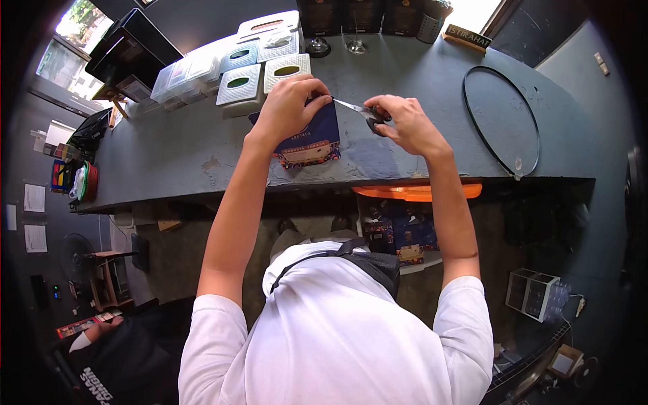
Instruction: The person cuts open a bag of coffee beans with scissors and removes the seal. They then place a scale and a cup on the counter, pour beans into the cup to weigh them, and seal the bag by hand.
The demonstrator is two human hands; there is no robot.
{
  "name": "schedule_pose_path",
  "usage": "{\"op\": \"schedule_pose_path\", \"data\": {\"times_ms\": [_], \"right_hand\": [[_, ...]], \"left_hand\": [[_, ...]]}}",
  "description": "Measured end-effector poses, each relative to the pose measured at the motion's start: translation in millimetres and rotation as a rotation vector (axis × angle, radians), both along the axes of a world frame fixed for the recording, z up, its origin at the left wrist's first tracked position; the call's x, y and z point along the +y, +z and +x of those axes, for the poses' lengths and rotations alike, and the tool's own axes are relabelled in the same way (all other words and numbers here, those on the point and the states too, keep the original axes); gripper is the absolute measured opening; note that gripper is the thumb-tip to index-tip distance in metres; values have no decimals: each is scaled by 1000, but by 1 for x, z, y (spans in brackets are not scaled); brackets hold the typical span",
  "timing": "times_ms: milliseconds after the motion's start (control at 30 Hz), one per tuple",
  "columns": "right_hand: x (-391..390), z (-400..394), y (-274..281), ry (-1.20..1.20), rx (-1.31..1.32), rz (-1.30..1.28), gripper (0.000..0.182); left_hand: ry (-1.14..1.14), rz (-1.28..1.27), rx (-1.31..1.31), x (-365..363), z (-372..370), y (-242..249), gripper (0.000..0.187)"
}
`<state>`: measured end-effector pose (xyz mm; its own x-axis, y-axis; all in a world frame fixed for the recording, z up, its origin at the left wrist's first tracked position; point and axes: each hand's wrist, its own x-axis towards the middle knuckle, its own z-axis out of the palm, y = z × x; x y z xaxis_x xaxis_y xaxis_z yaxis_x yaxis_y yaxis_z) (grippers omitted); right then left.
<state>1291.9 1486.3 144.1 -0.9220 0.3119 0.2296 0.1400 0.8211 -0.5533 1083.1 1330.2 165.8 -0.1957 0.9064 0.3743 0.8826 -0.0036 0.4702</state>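
Observation:
A dark blue printed pouch (312,138) lies on the grey counter (405,145), its colourful lower band toward me. My left hand (290,108) is closed on the pouch's top edge, thumb and fingers pinching it near the corner. In my right hand (405,121) is a pair of scissors (354,106) with black handles. The blades point left, and their tips reach the pouch's top right corner beside my left fingertips.
White-lidded boxes (241,88) and clear containers (196,67) stand at the back left. A black hoop (466,101) lies to the right, below an ISTIRAHAT sign (467,38). Under the counter, an orange-rimmed bin (418,192) holds more pouches. A person in black (135,358) sits lower left.

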Motion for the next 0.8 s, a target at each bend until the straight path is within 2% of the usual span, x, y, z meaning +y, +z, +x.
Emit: {"op": "schedule_pose_path", "data": {"times_ms": [200,333,400,500,600,800], "right_hand": [[12,-12,11,-2,-66,126,40],[18,-8,19,-19,-93,27,38],[20,-8,22,-48,-120,28,40],[14,-11,28,-86,-180,199,49],[12,-15,36,-14,-185,193,62],[9,-26,41,36,-203,220,59]], "left_hand": [[12,-25,-57,0,-6,10,17],[18,-53,-103,-5,-7,10,18],[6,-64,-117,-5,-5,11,18],[-13,-68,-127,-1,-3,12,17],[-26,-61,-153,3,-2,11,16],[-47,-54,-120,3,-2,13,14]]}}
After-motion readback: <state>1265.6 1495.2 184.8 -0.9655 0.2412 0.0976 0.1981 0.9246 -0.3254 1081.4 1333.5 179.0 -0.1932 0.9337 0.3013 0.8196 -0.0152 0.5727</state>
